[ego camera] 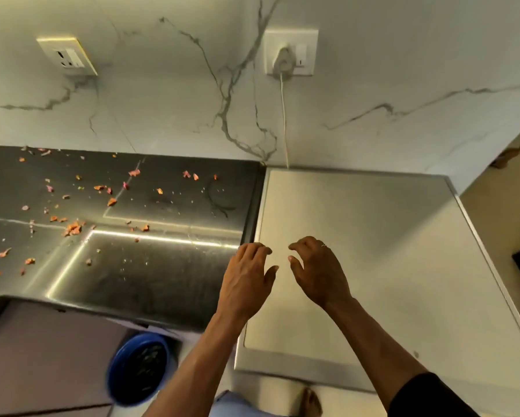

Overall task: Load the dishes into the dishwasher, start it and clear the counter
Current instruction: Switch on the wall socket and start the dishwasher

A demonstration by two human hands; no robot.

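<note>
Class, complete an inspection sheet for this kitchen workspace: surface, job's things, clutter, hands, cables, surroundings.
Surface: glossy dark counter beside a pale, flat appliance top.
Job's things: nothing seen; no dishes in view.
Clutter: orange and pink food scraps scattered across the counter.
Hands: left hand and right hand over the appliance top, loosely curled, holding nothing.
Cables: white cable from a wall plug down behind the appliance top.
Surroundings: marbled wall, second socket plate, blue bin below the counter.
</note>
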